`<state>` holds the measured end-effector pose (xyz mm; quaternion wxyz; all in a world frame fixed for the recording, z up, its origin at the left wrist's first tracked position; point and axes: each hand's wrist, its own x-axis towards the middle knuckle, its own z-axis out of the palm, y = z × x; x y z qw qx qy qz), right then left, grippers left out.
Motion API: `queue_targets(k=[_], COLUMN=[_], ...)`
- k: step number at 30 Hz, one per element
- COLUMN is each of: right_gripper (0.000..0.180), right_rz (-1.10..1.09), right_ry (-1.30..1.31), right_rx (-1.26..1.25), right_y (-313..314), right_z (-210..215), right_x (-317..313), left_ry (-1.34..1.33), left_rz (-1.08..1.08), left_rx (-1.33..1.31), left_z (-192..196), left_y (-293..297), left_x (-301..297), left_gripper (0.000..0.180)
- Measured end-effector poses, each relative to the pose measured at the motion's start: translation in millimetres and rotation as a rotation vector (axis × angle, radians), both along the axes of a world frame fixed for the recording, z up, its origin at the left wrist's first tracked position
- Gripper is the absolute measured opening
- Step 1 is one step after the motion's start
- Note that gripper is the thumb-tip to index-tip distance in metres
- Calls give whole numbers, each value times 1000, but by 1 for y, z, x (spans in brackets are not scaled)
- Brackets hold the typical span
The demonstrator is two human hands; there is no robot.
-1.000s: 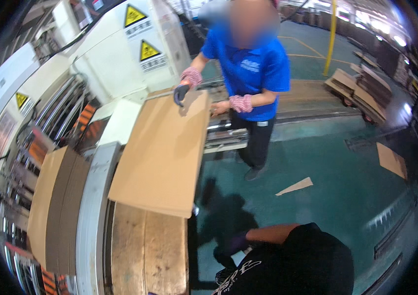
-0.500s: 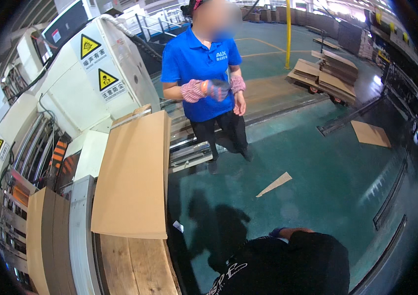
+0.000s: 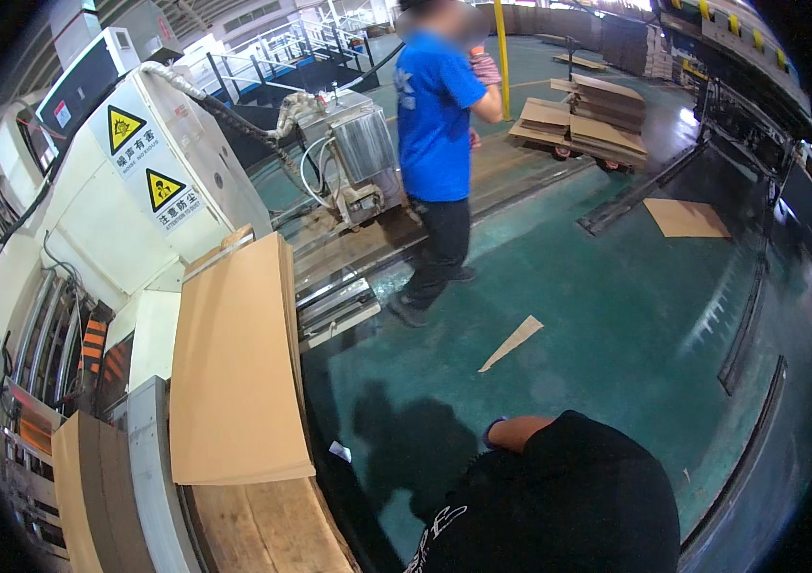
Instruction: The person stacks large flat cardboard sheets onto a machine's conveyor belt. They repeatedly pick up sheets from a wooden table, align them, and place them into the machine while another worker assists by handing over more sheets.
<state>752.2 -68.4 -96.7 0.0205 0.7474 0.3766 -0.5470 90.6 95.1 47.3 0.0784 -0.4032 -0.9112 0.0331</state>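
At the lower middle, my right forearm comes out of a black sleeve. Only a purple-blue edge, seemingly a glove, shows of my right hand (image 3: 494,432); its fingers are hidden behind my black shirt. My left hand is out of view. To the left, a stack of flat brown cardboard sheets (image 3: 239,382) lies on a wooden board (image 3: 263,520), apart from the visible part of my right hand. Another batch of cardboard sheets (image 3: 91,487) stands on edge beside a grey metal rail (image 3: 150,468).
A co-worker in a blue shirt (image 3: 439,124) stands beyond the stack. White machinery (image 3: 129,210) with yellow warning signs fills the left side. A torn cardboard strip (image 3: 513,342) and a cardboard sheet (image 3: 685,219) lie on the green floor. A loaded cart (image 3: 597,124) stands far right.
The co-worker has turned from facing me to side-on and stepped away, uncovering a metal unit behind. The view has shifted slightly. More of my right forearm shows.
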Motion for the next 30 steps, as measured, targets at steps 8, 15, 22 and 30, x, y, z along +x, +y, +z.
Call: queue_targets(k=[8, 15, 22, 30], right_gripper=[57, 58, 56, 53], right_rz=[224, 148, -29, 126], right_ry=[201, 44, -68, 79], right_rx=[174, 186, -2, 283], right_y=[74, 48, 39, 34], right_z=[33, 7, 5, 4], right_x=[-55, -2, 21, 15], left_ry=[56, 6, 97, -7], left_rz=[-55, 26, 19, 29], left_rx=[38, 12, 23, 82], left_z=[-7, -6, 17, 21], left_y=[-4, -8, -7, 1], left_x=[-8, -17, -6, 29], left_gripper=[75, 77, 71, 66])
